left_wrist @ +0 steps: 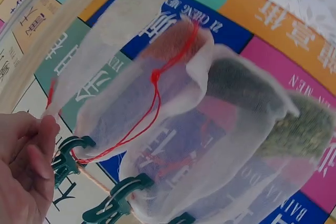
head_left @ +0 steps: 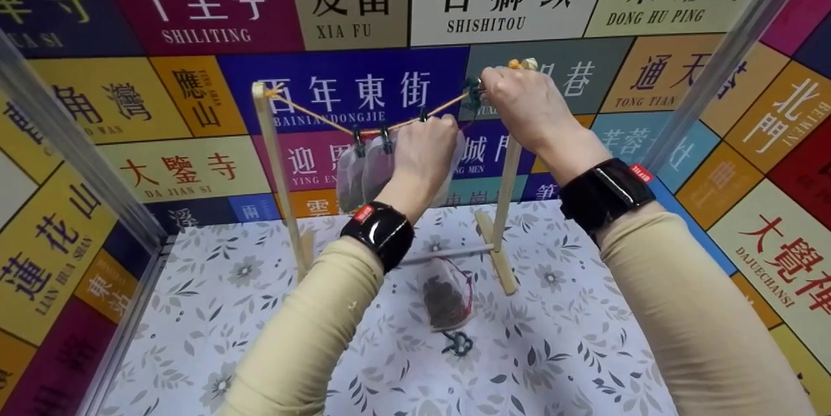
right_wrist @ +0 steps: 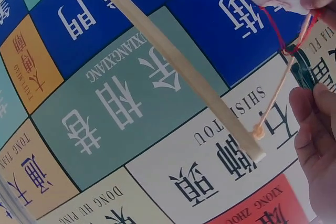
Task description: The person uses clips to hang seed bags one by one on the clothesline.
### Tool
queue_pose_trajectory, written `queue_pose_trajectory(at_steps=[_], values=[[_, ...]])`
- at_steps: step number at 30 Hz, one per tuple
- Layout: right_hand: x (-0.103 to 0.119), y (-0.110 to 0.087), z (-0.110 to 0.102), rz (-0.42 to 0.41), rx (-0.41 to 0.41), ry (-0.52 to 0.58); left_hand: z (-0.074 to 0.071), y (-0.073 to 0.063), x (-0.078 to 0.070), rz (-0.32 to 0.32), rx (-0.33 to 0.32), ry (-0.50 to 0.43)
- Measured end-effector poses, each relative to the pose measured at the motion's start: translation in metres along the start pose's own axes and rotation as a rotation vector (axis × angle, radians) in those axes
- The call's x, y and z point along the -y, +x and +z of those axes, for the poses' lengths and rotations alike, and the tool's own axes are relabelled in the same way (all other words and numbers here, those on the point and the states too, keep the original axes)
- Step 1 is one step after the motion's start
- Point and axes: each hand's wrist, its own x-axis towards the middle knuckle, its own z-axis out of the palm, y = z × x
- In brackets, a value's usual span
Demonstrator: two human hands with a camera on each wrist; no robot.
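Note:
My left hand (head_left: 425,146) pinches the top of a white mesh drawstring bag (left_wrist: 107,51) with a red string, close to an orange cord (head_left: 318,117). Just right of it, my right hand (head_left: 529,108) grips a green clothes clip (right_wrist: 302,69) between thumb and fingers, its nose right at the cord and the red string. Several more mesh bags hang from the cord by green clips (left_wrist: 118,198). One of them, a bag (left_wrist: 176,48) with reddish contents, hangs beside the held one; others have dark and greenish contents.
A wooden stand (head_left: 276,163) carries the cord between two posts, joined low down by a rod (head_left: 448,252). On the floral tablecloth (head_left: 214,312) lie a mesh bag (head_left: 445,302) with dark contents and a green clip (head_left: 459,343). Panels with printed signs (head_left: 506,0) enclose the table.

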Motion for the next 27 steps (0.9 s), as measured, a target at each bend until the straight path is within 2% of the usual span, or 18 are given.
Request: queue_pose_trajectory(at_steps=[5, 10, 13, 17, 27], values=[[-0.008, 0.004, 0.002, 0.011, 0.056, 0.051, 0.0, 0.006, 0.0, 0.012, 0.064, 0.113], [-0.011, 0.007, 0.008, -0.011, 0.065, 0.082, 0.004, 0.014, 0.001, -0.003, 0.088, 0.087], [-0.01, 0.008, 0.012, -0.032, 0.06, 0.077, 0.005, 0.018, 0.003, -0.016, 0.056, 0.045], [-0.005, 0.007, 0.015, -0.048, 0.055, 0.063, 0.004, 0.019, 0.005, 0.0, -0.011, 0.021], [0.004, 0.006, 0.023, -0.045, 0.164, -0.01, 0.017, 0.01, 0.018, 0.025, -0.076, 0.024]])
